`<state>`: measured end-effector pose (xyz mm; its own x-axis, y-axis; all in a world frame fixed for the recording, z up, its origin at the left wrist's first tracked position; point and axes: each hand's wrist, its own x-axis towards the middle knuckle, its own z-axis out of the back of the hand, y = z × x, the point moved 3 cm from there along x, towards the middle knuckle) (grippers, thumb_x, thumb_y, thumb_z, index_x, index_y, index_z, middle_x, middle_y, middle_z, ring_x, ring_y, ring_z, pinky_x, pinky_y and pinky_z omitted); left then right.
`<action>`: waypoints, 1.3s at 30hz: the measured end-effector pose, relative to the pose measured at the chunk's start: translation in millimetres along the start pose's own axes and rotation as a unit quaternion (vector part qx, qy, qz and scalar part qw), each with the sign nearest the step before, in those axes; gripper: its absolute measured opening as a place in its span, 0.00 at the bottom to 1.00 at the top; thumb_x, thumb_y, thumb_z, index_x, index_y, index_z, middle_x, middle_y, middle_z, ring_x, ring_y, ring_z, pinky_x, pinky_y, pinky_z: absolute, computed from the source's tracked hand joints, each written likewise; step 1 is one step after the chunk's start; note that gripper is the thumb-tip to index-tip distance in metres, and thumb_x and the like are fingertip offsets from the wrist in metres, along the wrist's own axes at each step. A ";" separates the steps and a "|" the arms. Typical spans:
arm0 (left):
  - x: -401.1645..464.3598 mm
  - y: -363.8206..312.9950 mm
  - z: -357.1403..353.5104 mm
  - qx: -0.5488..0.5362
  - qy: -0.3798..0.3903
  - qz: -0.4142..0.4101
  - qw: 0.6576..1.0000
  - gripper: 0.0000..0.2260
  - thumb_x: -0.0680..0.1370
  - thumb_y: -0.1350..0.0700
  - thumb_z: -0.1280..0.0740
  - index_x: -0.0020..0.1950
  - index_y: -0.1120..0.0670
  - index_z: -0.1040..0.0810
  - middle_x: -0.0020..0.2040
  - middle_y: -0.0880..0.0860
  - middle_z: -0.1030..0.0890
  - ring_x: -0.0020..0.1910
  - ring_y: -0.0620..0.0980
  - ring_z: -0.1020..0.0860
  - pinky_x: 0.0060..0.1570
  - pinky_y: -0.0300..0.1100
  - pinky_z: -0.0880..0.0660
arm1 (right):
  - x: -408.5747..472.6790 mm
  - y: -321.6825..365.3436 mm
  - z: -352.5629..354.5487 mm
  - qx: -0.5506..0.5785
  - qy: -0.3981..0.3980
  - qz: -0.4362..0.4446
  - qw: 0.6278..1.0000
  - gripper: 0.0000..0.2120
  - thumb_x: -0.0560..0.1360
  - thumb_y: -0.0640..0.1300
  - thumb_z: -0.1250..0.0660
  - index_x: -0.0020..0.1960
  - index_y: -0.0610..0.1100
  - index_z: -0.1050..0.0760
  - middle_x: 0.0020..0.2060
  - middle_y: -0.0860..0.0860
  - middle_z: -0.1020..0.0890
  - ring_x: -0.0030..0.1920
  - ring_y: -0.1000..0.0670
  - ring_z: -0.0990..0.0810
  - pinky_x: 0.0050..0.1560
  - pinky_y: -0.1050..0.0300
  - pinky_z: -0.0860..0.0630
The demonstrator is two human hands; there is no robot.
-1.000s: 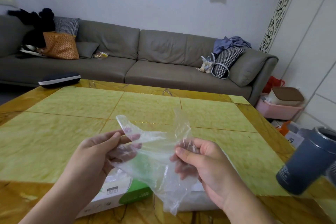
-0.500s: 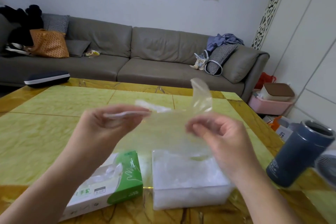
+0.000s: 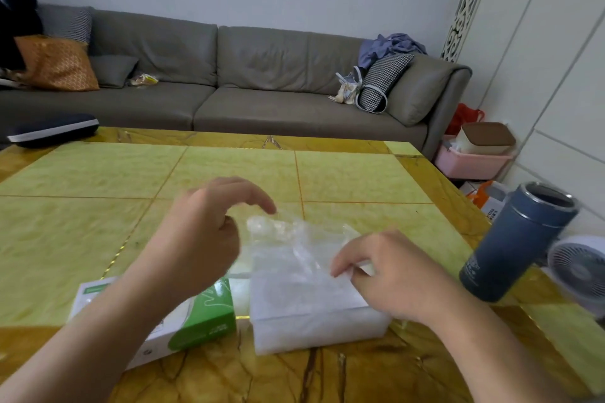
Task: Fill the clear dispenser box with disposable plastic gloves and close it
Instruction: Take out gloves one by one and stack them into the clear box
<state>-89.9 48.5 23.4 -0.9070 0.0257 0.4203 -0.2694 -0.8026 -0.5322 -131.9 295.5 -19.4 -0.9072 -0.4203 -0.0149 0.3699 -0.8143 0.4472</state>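
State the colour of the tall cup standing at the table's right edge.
Dark blue, with a silvery metal rim: the tall cup, seen in the head view.

You can read no text for certain, small blurred print on your green and white glove carton (image 3: 199, 321), faint illegible marking on the blue tumbler (image 3: 510, 245)

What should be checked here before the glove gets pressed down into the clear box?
1. Glove lies over the clear dispenser box: ok.
2. Right hand pinches the glove's near edge: ok.
3. Left hand has a grip on the glove: cannot tell, its fingertips are at the far end.
4. Box is open on top: ok, no lid seen.
5. Room left in the box: cannot tell, it looks packed.
6. Green glove carton within reach, beside the box: ok.
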 end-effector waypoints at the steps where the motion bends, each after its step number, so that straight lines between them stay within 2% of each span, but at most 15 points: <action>1: 1.6 -12.2 -8.2 -0.003 0.023 -0.031 0.999 0.27 0.76 0.73 0.38 0.52 0.41 0.17 0.55 0.35 0.21 0.55 0.29 0.25 0.51 0.23 0.30 | 0.6 -1.4 -2.3 0.002 0.015 -0.017 1.000 0.15 0.80 0.43 0.35 0.48 0.61 0.14 0.57 0.64 0.16 0.54 0.57 0.16 0.59 0.51 0.17; 3: 5.1 -27.2 -37.1 0.016 0.097 -0.072 0.993 0.19 0.79 0.65 0.37 0.55 0.42 0.17 0.51 0.36 0.20 0.51 0.32 0.23 0.51 0.25 0.27 | 2.0 -2.5 -6.3 -0.003 0.042 -0.031 0.999 0.17 0.79 0.44 0.37 0.46 0.64 0.15 0.56 0.62 0.16 0.45 0.52 0.13 0.52 0.49 0.15; 6: 8.6 -19.5 -87.9 0.072 0.203 -0.025 0.976 0.12 0.81 0.53 0.39 0.60 0.41 0.21 0.54 0.41 0.21 0.53 0.42 0.23 0.54 0.42 0.21 | 2.8 -0.4 -9.1 -0.033 0.083 -0.042 0.995 0.19 0.79 0.41 0.40 0.46 0.60 0.14 0.51 0.54 0.14 0.30 0.50 0.21 0.34 0.51 0.21; 8: 6.3 -7.8 -106.4 0.109 0.252 0.032 0.961 0.11 0.82 0.48 0.38 0.63 0.41 0.23 0.58 0.44 0.21 0.56 0.47 0.21 0.55 0.49 0.21 | 5.0 -1.7 -10.4 -0.045 0.101 -0.046 0.993 0.20 0.77 0.38 0.41 0.48 0.58 0.13 0.48 0.53 0.13 0.32 0.49 0.19 0.37 0.47 0.18; 12: 2.8 0.3 -117.2 0.131 0.302 0.082 0.941 0.14 0.79 0.44 0.32 0.63 0.44 0.23 0.57 0.45 0.19 0.55 0.49 0.20 0.55 0.48 0.20 | 8.3 -6.9 -13.4 -0.056 0.126 -0.059 0.989 0.22 0.74 0.36 0.40 0.47 0.59 0.14 0.48 0.56 0.13 0.44 0.48 0.14 0.48 0.44 0.14; 15: 5.7 -5.3 -119.7 0.159 0.368 0.093 0.912 0.19 0.77 0.41 0.29 0.64 0.48 0.23 0.58 0.47 0.18 0.56 0.50 0.19 0.55 0.47 0.21 | 10.1 -1.6 -14.0 -0.094 0.139 -0.068 0.983 0.21 0.74 0.34 0.40 0.49 0.53 0.12 0.48 0.54 0.14 0.39 0.50 0.16 0.41 0.52 0.15; 17: 9.3 -10.5 -123.4 0.174 0.401 0.096 0.894 0.18 0.78 0.46 0.30 0.65 0.53 0.22 0.57 0.51 0.16 0.55 0.52 0.18 0.54 0.48 0.20 | 11.0 1.9 -16.2 -0.129 0.141 -0.072 0.979 0.17 0.73 0.36 0.39 0.48 0.49 0.13 0.44 0.50 0.15 0.39 0.47 0.17 0.40 0.52 0.16; 19: 10.8 -15.0 -128.5 0.183 0.427 0.096 0.880 0.17 0.79 0.53 0.33 0.67 0.56 0.22 0.58 0.54 0.16 0.53 0.54 0.17 0.52 0.47 0.20 | 10.8 4.9 -19.3 -0.160 0.154 -0.084 0.971 0.10 0.72 0.39 0.38 0.42 0.43 0.17 0.38 0.47 0.19 0.35 0.44 0.20 0.34 0.55 0.23; 22: 9.4 -18.1 -134.7 0.193 0.434 0.090 0.875 0.16 0.79 0.59 0.35 0.66 0.57 0.23 0.59 0.56 0.18 0.55 0.56 0.18 0.54 0.48 0.21 | 9.0 12.0 -15.6 -0.152 0.172 -0.114 0.967 0.08 0.74 0.42 0.39 0.37 0.43 0.26 0.35 0.47 0.23 0.34 0.45 0.24 0.32 0.57 0.31; 24: 8.1 -18.4 -138.7 0.199 0.432 0.078 0.876 0.09 0.78 0.60 0.35 0.58 0.57 0.23 0.55 0.55 0.18 0.52 0.56 0.19 0.48 0.47 0.22 | 7.5 17.3 -8.7 -0.142 0.157 -0.118 0.970 0.09 0.74 0.43 0.39 0.36 0.43 0.28 0.35 0.47 0.24 0.34 0.46 0.24 0.31 0.57 0.33; 27: 8.1 -18.7 -142.1 0.201 0.421 0.067 0.882 0.02 0.76 0.61 0.36 0.46 0.55 0.26 0.47 0.55 0.19 0.43 0.55 0.22 0.37 0.45 0.29 | 7.6 25.0 -2.5 -0.139 0.085 -0.089 0.983 0.11 0.72 0.40 0.40 0.32 0.43 0.35 0.30 0.48 0.30 0.30 0.46 0.33 0.28 0.55 0.40; 30: 7.4 -21.3 -139.1 0.181 0.411 0.059 0.892 0.05 0.76 0.60 0.36 0.51 0.55 0.25 0.48 0.53 0.19 0.46 0.55 0.21 0.38 0.45 0.28 | 12.7 30.9 -10.6 -0.124 0.069 -0.072 0.987 0.10 0.71 0.36 0.40 0.33 0.42 0.35 0.31 0.47 0.30 0.29 0.45 0.33 0.27 0.56 0.41; 34: 4.3 -18.8 -133.7 0.137 0.417 0.087 0.894 0.13 0.78 0.55 0.36 0.60 0.57 0.21 0.55 0.55 0.17 0.54 0.56 0.19 0.54 0.52 0.20 | 19.5 19.2 -30.1 -0.123 0.107 -0.096 0.982 0.13 0.78 0.37 0.36 0.35 0.43 0.30 0.36 0.48 0.30 0.31 0.48 0.29 0.28 0.56 0.36; 37: 3.9 -18.1 -127.8 0.129 0.415 0.106 0.894 0.16 0.79 0.53 0.34 0.65 0.57 0.22 0.58 0.55 0.17 0.58 0.55 0.19 0.59 0.52 0.21 | 20.1 12.4 -30.1 -0.145 0.110 -0.113 0.977 0.04 0.76 0.38 0.32 0.50 0.42 0.20 0.44 0.48 0.24 0.39 0.46 0.22 0.36 0.56 0.28; 39: 4.5 -17.8 -126.5 0.137 0.400 0.109 0.899 0.15 0.81 0.52 0.35 0.65 0.56 0.24 0.60 0.54 0.18 0.57 0.54 0.20 0.59 0.49 0.21 | 23.0 8.5 -33.5 -0.172 0.117 -0.127 0.970 0.15 0.74 0.41 0.29 0.61 0.45 0.20 0.52 0.48 0.20 0.47 0.44 0.19 0.42 0.55 0.25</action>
<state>-130.2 138.3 -58.1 -0.9008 0.1817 -0.3944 -0.0657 -0.9548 -0.2899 -143.0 265.5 -45.9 -0.9222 -0.2362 -0.3061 0.2228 -0.9717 0.0786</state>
